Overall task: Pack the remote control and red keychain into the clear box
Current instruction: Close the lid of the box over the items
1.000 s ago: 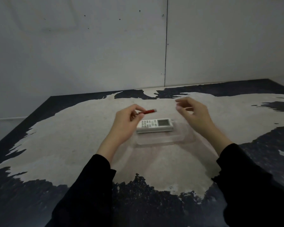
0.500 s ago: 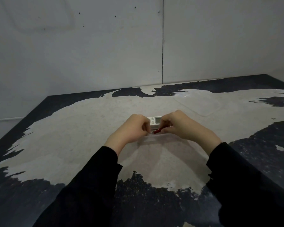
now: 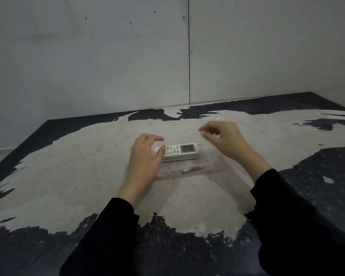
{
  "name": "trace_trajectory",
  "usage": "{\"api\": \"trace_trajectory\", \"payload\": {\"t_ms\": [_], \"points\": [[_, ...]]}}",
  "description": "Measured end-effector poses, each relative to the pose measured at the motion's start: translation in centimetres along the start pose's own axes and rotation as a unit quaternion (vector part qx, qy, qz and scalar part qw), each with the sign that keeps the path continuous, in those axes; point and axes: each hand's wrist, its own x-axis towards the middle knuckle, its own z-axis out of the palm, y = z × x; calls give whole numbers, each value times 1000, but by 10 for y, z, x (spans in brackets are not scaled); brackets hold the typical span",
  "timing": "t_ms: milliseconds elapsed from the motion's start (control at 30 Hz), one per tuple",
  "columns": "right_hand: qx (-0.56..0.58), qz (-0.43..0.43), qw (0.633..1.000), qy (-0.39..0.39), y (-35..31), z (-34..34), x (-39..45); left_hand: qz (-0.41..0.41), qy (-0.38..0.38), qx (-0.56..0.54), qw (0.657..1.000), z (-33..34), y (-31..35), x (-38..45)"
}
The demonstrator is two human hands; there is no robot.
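The white remote control (image 3: 179, 152) lies lengthwise in the back of the shallow clear box (image 3: 211, 168) on the table. The red keychain (image 3: 192, 169) lies in the box too, just in front of the remote. My left hand (image 3: 145, 158) hovers over the box's left end, fingers apart, covering the remote's left tip and holding nothing. My right hand (image 3: 224, 139) is behind and right of the box. Its thumb and fingers pinch the edge of a faint clear lid (image 3: 217, 118).
The table (image 3: 88, 176) has a pale worn top with dark patches around its edges. A grey wall (image 3: 108, 66) stands close behind it. Both my sleeves are black.
The keychain left my left hand and now lies in the box. Both hands moved apart from the box's front, the right one going back and right to the clear lid.
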Motion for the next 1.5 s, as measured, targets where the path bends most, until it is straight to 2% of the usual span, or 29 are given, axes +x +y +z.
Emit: {"api": "trace_trajectory", "payload": {"t_ms": [33,67,133,200,267,367,433,500,600,667,733,800,933,1033,1100,1200,1400,1500], "points": [[-33,29,998,46,17,-2,2,-36,9,-28,999,3,-4,-2],[-83,75,992,60,36,-4,3,-78,6,-63,995,6,-7,-4],[-170,186,968,16,65,-6,-2,-152,-11,-139,978,10,-12,-7],[-184,235,954,-7,76,-7,-8,-187,-27,-189,964,11,-16,-9],[-190,212,958,13,73,-6,-7,-197,-31,-199,959,11,-18,-9],[-243,118,959,87,59,-2,-5,-196,-34,-200,959,11,-18,-10],[-173,72,965,185,46,-3,-3,-190,-32,-200,961,11,-17,-10],[-11,61,960,272,32,-9,0,-181,-25,-203,962,10,-17,-10],[199,103,921,319,23,-19,6,-166,-7,-203,965,9,-16,-9],[262,156,909,284,24,-19,8,-169,-7,-216,962,8,-14,-10],[265,199,919,214,26,-10,8,-181,-14,-241,954,9,-15,-11],[223,204,941,152,23,6,8,-195,-30,-267,943,9,-15,-12],[109,190,970,102,11,28,11,-197,-58,-255,945,10,-16,-11],[162,207,963,59,5,29,12,-193,-60,-242,949,12,-17,-11],[175,192,965,24,5,29,10,-203,-56,-251,945,11,-17,-11],[110,174,978,-38,6,33,4,-225,-64,-285,930,9,-20,-10],[24,144,988,-46,2,32,4,-254,-80,-311,912,6,-25,-9],[-57,108,984,-128,-1,30,0,-251,-85,-307,914,4,-24,-8]]}}
